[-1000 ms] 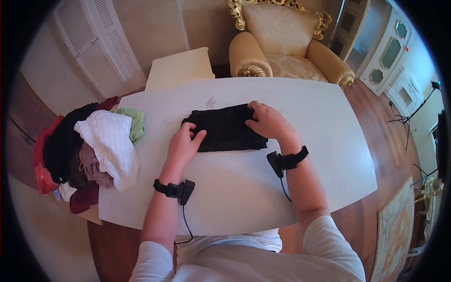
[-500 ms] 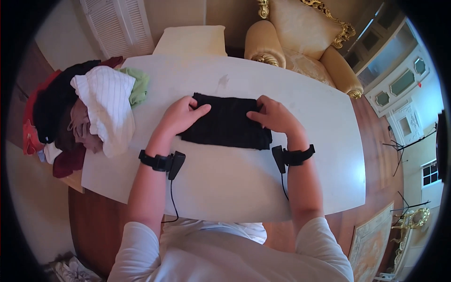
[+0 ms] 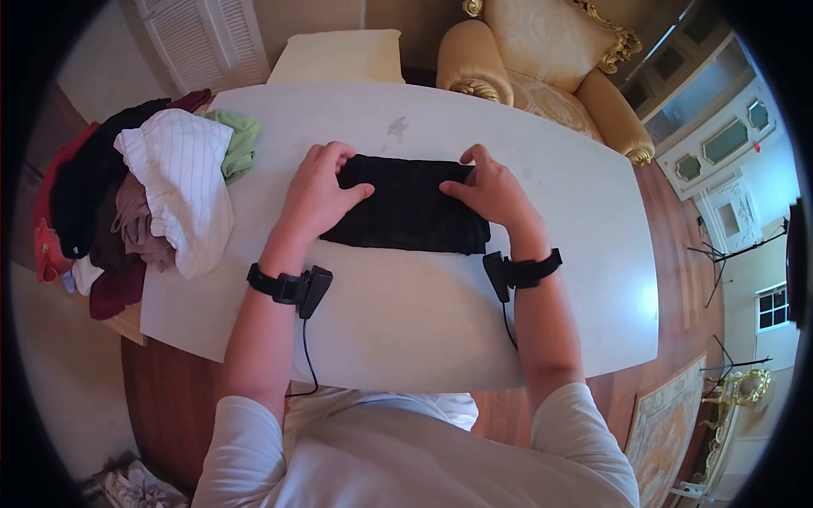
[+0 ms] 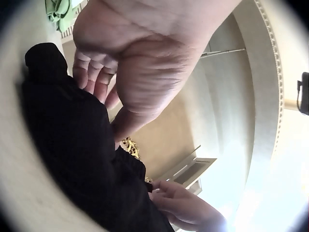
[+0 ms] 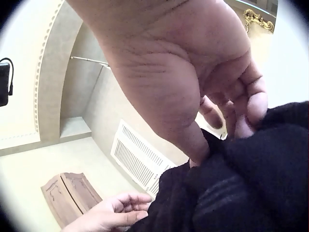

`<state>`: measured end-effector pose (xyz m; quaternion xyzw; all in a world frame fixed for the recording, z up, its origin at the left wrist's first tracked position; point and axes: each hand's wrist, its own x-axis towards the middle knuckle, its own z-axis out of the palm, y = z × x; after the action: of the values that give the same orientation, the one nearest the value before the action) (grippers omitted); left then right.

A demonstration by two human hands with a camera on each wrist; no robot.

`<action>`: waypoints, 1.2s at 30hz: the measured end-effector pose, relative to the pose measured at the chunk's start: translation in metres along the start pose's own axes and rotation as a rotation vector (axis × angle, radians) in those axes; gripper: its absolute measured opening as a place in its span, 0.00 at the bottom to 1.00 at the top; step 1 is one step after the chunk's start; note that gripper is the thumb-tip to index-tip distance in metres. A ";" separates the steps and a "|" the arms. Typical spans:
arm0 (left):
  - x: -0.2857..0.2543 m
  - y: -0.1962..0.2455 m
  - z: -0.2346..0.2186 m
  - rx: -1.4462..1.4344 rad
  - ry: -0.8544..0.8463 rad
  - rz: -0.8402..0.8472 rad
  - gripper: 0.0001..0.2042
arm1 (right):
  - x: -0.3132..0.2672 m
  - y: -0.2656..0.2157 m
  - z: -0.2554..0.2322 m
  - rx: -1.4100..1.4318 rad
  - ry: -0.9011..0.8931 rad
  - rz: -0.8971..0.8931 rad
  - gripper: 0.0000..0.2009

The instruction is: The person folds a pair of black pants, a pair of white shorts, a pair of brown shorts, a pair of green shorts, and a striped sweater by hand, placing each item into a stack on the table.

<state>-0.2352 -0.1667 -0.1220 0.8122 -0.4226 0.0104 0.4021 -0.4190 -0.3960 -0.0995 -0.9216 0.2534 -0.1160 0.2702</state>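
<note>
A folded black garment (image 3: 406, 207) lies flat on the white table in a rough rectangle. My left hand (image 3: 320, 190) grips its far left corner, the thumb on top and the fingers round the outer edge. At the far right corner my right hand (image 3: 495, 190) has its thumb over the cloth and its fingers at the edge. In the left wrist view the left hand's fingers (image 4: 94, 77) reach behind the dark fabric. Fingertips of the right hand (image 5: 241, 113) are bent against the cloth's edge in the right wrist view.
A heap of clothes lies at the table's left end, with a white striped garment (image 3: 182, 182) on top and a green one (image 3: 241, 144) beside it. Behind the white table (image 3: 406, 330) stand a cream stool or side table (image 3: 339, 55) and a gilded armchair (image 3: 550, 93).
The view has tilted and shifted. Both hands have come to the garment's far corners; the left moved up from the left side. The garment stays folded on the table.
</note>
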 end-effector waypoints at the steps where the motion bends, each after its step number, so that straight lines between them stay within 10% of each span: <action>1: 0.000 -0.004 0.002 -0.025 -0.030 0.054 0.19 | 0.000 -0.001 0.001 0.013 0.029 -0.045 0.23; 6: 0.006 -0.010 0.001 -0.126 -0.285 0.058 0.20 | -0.001 0.000 0.003 0.026 0.021 -0.170 0.21; 21: 0.008 -0.016 -0.001 -0.187 -0.299 -0.094 0.16 | -0.001 0.000 0.007 0.139 -0.002 -0.163 0.20; 36: 0.007 -0.006 -0.007 -0.034 0.088 -0.063 0.20 | 0.002 0.004 -0.002 0.119 -0.040 -0.019 0.25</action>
<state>-0.2247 -0.1652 -0.1185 0.8170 -0.3789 0.0262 0.4339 -0.4193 -0.4010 -0.0999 -0.9084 0.2321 -0.1150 0.3283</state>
